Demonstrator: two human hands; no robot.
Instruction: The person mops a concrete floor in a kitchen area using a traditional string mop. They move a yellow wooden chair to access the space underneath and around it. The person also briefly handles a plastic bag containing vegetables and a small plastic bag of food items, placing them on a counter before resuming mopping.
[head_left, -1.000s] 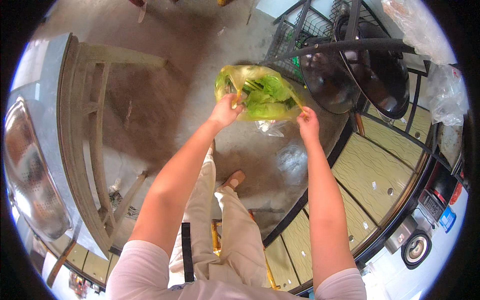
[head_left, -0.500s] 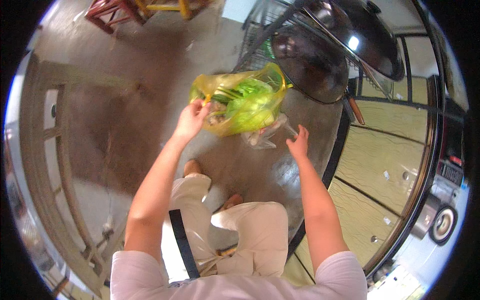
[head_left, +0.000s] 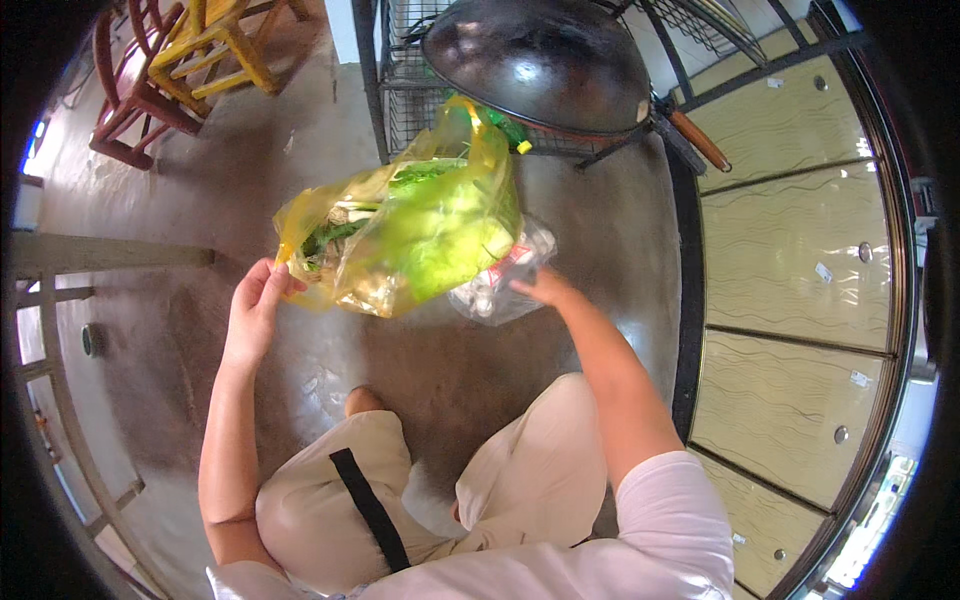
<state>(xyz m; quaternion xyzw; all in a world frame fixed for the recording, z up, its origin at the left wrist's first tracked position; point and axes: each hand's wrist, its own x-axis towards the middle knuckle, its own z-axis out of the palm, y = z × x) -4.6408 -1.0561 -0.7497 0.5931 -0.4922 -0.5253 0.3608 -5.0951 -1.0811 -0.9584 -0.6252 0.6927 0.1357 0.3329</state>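
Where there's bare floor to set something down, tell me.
Floor lies bare between the clear bag and the cabinets, and between the yellow bag and the yellow seat. Crowded: beside the rack, where the yellow bag nears the pan, and around the right hand.

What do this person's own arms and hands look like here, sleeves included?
Each grip is a bare human hand, left and right, with no glove showing. The forearms are uncovered too, with no watch, bracelet or cable visible. A short, loose, plain sleeve, whitish with a faint pink tint, covers the right upper arm; only a little of the left one shows.
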